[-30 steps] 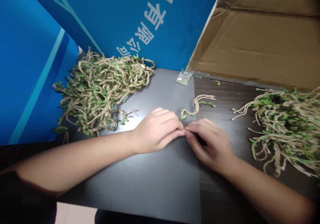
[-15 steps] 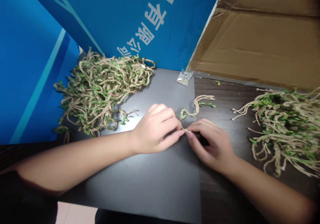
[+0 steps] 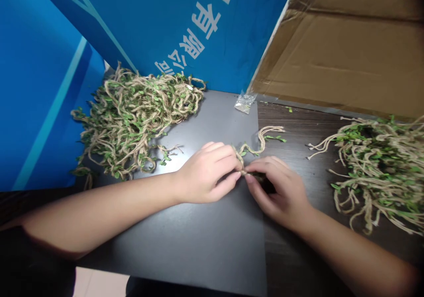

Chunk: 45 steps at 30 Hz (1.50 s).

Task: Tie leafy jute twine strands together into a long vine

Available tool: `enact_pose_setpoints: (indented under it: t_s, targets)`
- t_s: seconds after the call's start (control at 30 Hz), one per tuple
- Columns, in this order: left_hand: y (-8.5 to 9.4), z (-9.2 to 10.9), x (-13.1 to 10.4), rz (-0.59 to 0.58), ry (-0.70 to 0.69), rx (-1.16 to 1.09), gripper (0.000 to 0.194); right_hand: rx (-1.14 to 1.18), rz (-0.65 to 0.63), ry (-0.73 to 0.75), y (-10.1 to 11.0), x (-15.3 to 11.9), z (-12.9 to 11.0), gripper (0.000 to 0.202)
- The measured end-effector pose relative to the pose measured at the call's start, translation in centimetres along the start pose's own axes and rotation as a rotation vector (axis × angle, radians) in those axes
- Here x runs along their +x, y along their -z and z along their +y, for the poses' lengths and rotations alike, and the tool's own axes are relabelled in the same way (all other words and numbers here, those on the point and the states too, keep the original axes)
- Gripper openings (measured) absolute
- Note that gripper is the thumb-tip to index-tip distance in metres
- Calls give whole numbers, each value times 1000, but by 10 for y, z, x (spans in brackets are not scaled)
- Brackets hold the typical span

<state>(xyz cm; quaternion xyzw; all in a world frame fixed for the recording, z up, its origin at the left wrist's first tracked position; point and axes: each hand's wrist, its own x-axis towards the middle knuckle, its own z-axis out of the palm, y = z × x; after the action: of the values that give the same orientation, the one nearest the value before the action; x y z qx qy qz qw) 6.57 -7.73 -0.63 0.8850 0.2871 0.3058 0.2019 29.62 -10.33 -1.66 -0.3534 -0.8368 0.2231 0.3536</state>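
A tan twine with small green leaves (image 3: 261, 143) runs from between my fingertips up and right onto the table, ending in loose strands. My left hand (image 3: 212, 171) pinches it between thumb and fingers. From the other side, my right hand (image 3: 281, 191) pinches the same twine close to the left fingertips. The part between the two hands is short and looks twisted or knotted; most of it is hidden by my fingers. Near my left hand lies a big heap of leafy twine (image 3: 139, 116). To the right of my right hand is a second leafy twine pile (image 3: 380, 169) with frayed loose ends.
A grey mat (image 3: 198, 244) covers the middle of the dark wood table (image 3: 298, 125). Blue panels (image 3: 159, 28) with white characters stand behind and at left. A cardboard sheet (image 3: 351, 54) leans at back right, beside a small clear plastic bag (image 3: 244, 103).
My fingertips have shifted slightly left and a little more of the twine shows above them. Both hands keep pinching it; the piles have not moved.
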Motion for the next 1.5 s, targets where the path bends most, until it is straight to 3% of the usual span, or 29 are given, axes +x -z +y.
enact_pose_setpoints:
  t_s: [0.13,0.57,0.77,1.03,1.27,1.5]
  targets:
    - [0,1,0,-17,12,29,15,-121,38,83,0,-4,1,36]
    - [0,0,1,-65,46,14,19,-236,49,62,1,-3,-2,16]
    - [0,1,1,-114,54,21,21,-148,-1,22,0,-2,0,12]
    - [0,1,0,-93,76,5,14,-108,-5,7,-1,-2,2,11]
    - [0,1,2,-77,64,29,14,-271,5,64,-1,-3,-1,20]
    - [-1,0,1,-101,48,38,13,-341,-51,178,0,-1,-5,10]
